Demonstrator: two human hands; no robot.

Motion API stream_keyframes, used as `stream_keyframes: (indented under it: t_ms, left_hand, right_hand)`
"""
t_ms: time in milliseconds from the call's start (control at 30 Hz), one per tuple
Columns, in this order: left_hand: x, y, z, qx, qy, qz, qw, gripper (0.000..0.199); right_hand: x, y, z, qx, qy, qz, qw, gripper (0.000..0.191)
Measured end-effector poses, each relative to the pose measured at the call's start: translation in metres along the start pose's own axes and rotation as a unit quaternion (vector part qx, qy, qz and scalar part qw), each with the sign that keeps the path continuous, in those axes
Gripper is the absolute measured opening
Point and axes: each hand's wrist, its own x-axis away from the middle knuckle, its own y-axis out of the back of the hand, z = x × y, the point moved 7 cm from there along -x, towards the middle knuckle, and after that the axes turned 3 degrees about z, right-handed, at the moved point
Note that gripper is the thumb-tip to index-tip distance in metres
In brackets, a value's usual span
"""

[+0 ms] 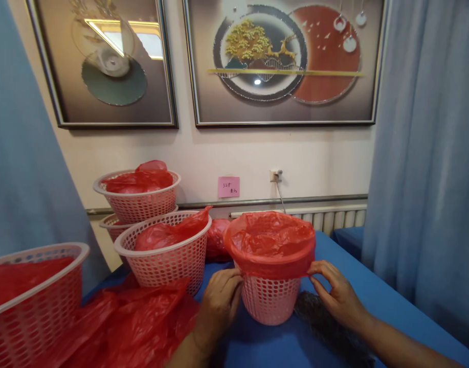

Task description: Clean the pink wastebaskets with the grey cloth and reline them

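A white perforated plastic basket (270,301) stands upright on the blue-covered table (334,260). A red plastic bag (272,266) lines it, with its top folded outward over the rim. My left hand (221,301) pinches the bag's folded edge on the basket's left side. On the right side, my right hand (336,291) pinches the same edge between thumb and fingers. Loose red plastic bags (142,327) lie in a heap to the left of my left hand. Beneath my right forearm is a dark, crumpled, thin-looking item (322,317).
Another basket with red plastic in it (169,260) stands behind my left hand. Stacked baskets (146,204) rise at the back left, and one more basket (35,301) is at the left edge. Blue curtains (422,153) hang on both sides. A radiator (337,217) runs along the wall.
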Motion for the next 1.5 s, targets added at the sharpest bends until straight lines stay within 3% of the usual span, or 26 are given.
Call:
stream_keyframes:
  t_ms: [100,233,333,433,567,667,767,867,1067,1167,1333,1500]
  left_hand:
    - [0.006,0.001,0.017,0.027,0.083,-0.032,0.996,0.015]
    - [-0.003,0.009,0.044,0.071,0.217,-0.096,0.969,0.024]
    - [-0.025,0.011,0.049,0.074,0.217,-0.109,0.967,0.037]
    - [-0.041,0.002,0.05,0.073,0.206,-0.082,0.972,0.043]
    - [-0.034,-0.017,0.056,0.113,0.24,-0.05,0.963,0.044]
    - [-0.011,-0.023,0.068,0.164,0.32,-0.091,0.929,0.051]
    - [0.01,-0.03,0.077,0.249,0.397,-0.113,0.876,0.059]
    - [0.017,-0.031,0.076,0.301,0.43,-0.133,0.841,0.055]
    - [0.019,-0.022,0.062,0.35,0.404,-0.203,0.82,0.047]
    - [0.018,-0.012,0.056,0.303,0.363,-0.213,0.855,0.046]
    - [0.01,0.016,0.037,0.17,0.234,-0.215,0.933,0.024]
    - [0.013,0.034,0.024,0.091,0.137,-0.223,0.961,0.027]
  right_hand:
    - [0.001,0.01,0.005,0.02,0.006,-0.021,1.0,0.019]
    - [-0.009,0.032,0.021,0.071,0.035,-0.082,0.993,0.032]
    - [-0.022,0.035,0.043,0.117,0.091,-0.084,0.985,0.046]
    - [-0.037,0.024,0.063,0.166,0.137,-0.045,0.976,0.054]
    - [-0.048,-0.002,0.07,0.19,0.158,0.013,0.969,0.051]
    - [-0.044,-0.011,0.064,0.177,0.158,-0.004,0.971,0.043]
    - [-0.035,-0.01,0.055,0.141,0.15,-0.037,0.978,0.033]
    - [-0.029,-0.003,0.044,0.089,0.144,-0.052,0.984,0.026]
    - [-0.037,0.011,0.022,0.025,0.136,-0.035,0.99,0.022]
    - [-0.038,0.014,0.02,-0.005,0.129,-0.016,0.992,0.021]
    - [-0.032,0.016,0.027,-0.027,0.123,-0.019,0.992,0.023]
    - [-0.031,0.017,0.031,-0.024,0.117,-0.034,0.992,0.018]
